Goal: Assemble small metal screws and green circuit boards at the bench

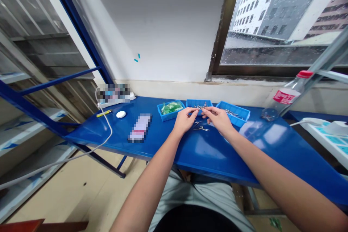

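My left hand (185, 119) and my right hand (219, 117) meet over the blue table (160, 141), fingertips pinched close together. Between them is a small silvery metal part (200, 107), too small to name exactly. Just behind stands a blue bin (191, 102) with metal pieces in it, partly covered by my hands. Several thin metal pieces (201, 128) lie loose on the table beneath my fingers. Left of my left hand, another blue bin (170, 116) holds green plastic bags (171, 107). Beyond my right hand, a third blue bin (243, 119) contains slim metal pieces (232, 113).
A phone-like blurred item (140, 128), a round white object (121, 114) and a yellow cutter (104, 113) lie on the left. A white cable (108, 136) hangs over the table's left edge. A plastic bottle (284, 98) stands right, near a metal pole.
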### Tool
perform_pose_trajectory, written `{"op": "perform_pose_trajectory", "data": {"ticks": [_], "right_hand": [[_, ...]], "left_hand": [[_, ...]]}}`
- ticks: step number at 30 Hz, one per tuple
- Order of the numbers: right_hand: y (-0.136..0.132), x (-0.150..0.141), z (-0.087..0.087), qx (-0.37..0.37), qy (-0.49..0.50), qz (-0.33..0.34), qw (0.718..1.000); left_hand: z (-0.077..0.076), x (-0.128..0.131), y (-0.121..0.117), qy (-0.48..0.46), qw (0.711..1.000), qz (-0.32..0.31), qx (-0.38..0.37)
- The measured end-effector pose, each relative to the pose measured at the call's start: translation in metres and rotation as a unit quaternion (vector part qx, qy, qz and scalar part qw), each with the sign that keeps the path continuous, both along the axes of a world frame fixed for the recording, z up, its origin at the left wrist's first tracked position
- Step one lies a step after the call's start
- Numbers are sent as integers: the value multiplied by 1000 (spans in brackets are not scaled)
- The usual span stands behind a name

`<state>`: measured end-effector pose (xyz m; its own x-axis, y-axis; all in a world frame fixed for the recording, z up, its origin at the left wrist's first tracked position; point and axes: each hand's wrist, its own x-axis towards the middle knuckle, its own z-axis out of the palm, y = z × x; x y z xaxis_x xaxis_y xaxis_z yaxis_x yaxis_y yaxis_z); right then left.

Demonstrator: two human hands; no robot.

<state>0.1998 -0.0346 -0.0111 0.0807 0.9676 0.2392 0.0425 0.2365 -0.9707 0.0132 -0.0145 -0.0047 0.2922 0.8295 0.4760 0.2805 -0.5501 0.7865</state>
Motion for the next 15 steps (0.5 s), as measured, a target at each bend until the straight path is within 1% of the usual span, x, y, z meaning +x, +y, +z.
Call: {"op": "perform_pose_trajectory", "data": {"ticks": [2, 4, 6, 8, 10, 13, 15], "right_hand": [[1, 0, 0, -17, 84, -15, 996], [3, 3, -1, -28, 161, -41, 986], [4, 8, -3, -40, 209, -68, 975], [5, 12, -5, -63, 210, -74, 973], [5, 14, -6, -80, 186, -56, 978], [3, 12, -5, -83, 170, -24, 982], [2, 10, -3, -84, 174, -11, 981]], "left_hand": [[-1, -1, -1, 60, 997, 10, 48], [-3, -2, -2, 104, 990, -13, 90], [-6, -1, -4, 135, 983, -41, 115], [-8, 0, -5, 157, 977, -65, 126], [-11, 0, -4, 171, 972, -95, 131], [-13, 1, 0, 176, 966, -143, 126], [-13, 1, 2, 168, 966, -159, 115]]}}
